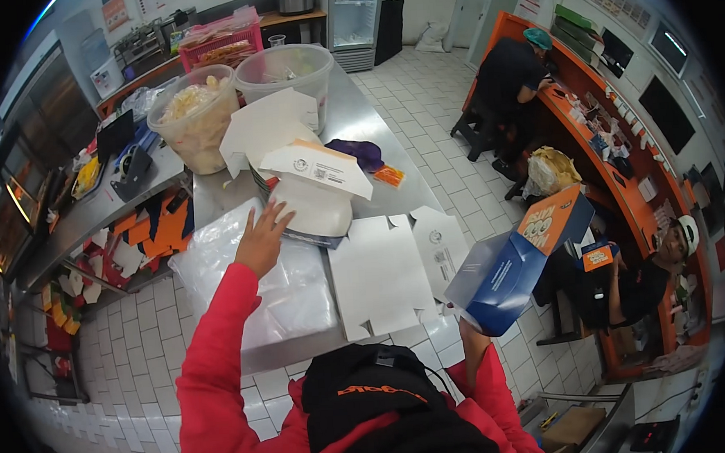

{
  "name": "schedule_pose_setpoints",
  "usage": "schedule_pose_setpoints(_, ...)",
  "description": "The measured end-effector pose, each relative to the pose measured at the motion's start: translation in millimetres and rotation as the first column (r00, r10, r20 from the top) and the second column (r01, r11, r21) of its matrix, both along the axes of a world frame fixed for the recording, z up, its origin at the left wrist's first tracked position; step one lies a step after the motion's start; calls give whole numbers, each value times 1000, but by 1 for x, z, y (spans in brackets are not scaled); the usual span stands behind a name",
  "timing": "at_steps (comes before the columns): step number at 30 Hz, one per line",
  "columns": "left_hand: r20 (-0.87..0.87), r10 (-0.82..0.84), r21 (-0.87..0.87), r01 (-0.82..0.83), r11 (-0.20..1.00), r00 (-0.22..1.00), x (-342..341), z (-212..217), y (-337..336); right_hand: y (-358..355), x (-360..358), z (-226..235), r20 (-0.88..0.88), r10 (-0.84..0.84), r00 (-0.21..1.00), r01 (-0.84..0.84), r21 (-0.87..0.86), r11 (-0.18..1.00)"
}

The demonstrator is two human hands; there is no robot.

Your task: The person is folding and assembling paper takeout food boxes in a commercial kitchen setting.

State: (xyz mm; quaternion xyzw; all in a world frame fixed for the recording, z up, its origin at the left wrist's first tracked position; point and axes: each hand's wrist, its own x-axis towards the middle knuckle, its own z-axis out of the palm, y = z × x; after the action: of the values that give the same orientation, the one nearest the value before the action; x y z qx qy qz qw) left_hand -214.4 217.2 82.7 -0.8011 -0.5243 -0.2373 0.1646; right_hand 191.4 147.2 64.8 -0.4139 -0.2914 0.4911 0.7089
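Left hand: your left hand is stretched out over the steel table, fingers spread and flat, holding nothing, fingertips just touching the stack of white folded cartons.
Right hand: your right hand is low by your hip, mostly hidden under the blue and orange box; it looks closed on the box's bottom corner, and the box is tilted, held off the table edge to the right.
Under the left arm: a clear plastic bag lies crumpled on the near table end, right beneath your wrist.
Between the hands: a flat white carton blank lies open on the steel, touching the table's near edge.
Behind the stack: two big clear tubs, one with pale food, stand close behind; a purple cloth and a small orange packet sit to the right.
Far left: a tape dispenser on the side counter.
Right side: two people sit at the orange counter, well apart from you.
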Motion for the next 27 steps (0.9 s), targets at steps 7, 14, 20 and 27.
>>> schedule_pose_setpoints(7,-140,-225,-271,182,945,964,-11,11,29,14,-30,2,363,291,885,-248,-160,955)
schedule_pose_setpoints(14,-179,-225,-394,140,908,958,70,-17,-60,23,-63,50,705,555,441,-424,-382,821)
schedule_pose_setpoints(20,582,-173,-387,458,801,795,129,-94,-114,96,-71,40,863,495,105,-535,-370,759)
schedule_pose_setpoints(27,50,-332,-341,328,881,942,102,-29,-114,120,-55,13,909,414,57,-311,-378,872)
